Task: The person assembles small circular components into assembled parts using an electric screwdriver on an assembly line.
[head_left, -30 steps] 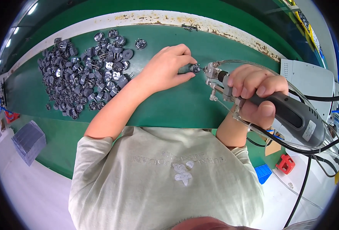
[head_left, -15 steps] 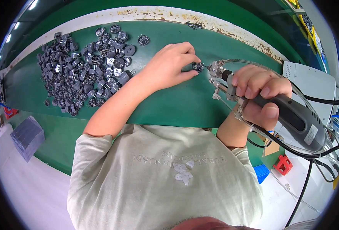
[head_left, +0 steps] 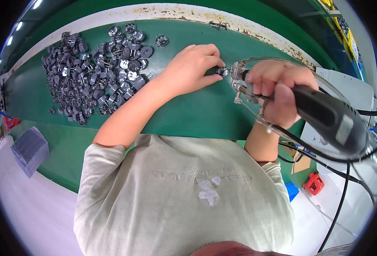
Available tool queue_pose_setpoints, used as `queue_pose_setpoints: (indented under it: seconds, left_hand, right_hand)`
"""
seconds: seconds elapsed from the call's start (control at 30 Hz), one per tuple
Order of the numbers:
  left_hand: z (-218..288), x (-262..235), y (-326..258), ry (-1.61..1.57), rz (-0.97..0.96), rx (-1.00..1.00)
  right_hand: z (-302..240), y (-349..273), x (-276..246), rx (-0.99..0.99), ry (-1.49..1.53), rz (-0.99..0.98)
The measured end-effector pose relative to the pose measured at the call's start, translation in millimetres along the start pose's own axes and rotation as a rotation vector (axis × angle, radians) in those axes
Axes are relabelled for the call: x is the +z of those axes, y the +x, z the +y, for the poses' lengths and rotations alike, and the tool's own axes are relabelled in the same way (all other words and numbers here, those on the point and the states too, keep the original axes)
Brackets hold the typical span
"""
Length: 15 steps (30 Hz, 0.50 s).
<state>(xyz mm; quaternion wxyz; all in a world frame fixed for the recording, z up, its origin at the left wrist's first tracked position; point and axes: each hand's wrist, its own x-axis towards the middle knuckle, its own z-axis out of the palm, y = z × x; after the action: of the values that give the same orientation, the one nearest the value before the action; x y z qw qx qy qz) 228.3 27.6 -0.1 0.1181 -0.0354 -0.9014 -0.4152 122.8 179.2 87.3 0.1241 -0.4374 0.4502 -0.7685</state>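
My left hand (head_left: 195, 66) pinches a small round component (head_left: 223, 71) with a dark grey body and a circuit board face, between thumb and fingers. It is held just above or on the green bench; I cannot tell which. My right hand (head_left: 280, 87) is wrapped round a black pistol-like hand tool (head_left: 325, 117) with a metal front end (head_left: 238, 71), thin clear tubes and a black cable. The tip of the tool is close to the component's board side; whether they touch cannot be made out.
A large heap of similar round components (head_left: 86, 79) with pins covers the left of the green bench (head_left: 184, 115). One component (head_left: 161, 40) lies apart. A light grey box (head_left: 346, 83) stands at the right. Cables (head_left: 342, 205) hang down there. A red part (head_left: 314, 183) sits lower right.
My right hand has moved left and slightly up with the tool, whose grip has tilted. The left hand still pinches the component, which has turned a little.
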Motion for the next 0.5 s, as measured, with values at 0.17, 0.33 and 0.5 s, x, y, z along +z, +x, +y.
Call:
queue_pose_setpoints:
  seconds: [0.17,0.33,0.5]
  left_hand:
    - [-2.8,2.2,-1.8,-0.002,0.018,0.015]
    - [0.0,1.0,-2.2,-0.016,0.032,-0.026]
    - [-2.2,0.8,-3.1,-0.025,0.041,-0.009]
  right_hand:
    - [3.0,0.9,-4.7,0.022,-0.032,-0.096]
    - [-35.3,0.5,-9.9,-0.075,0.064,-0.06]
    - [-31.3,-2.2,-13.8,-0.068,0.024,-0.113]
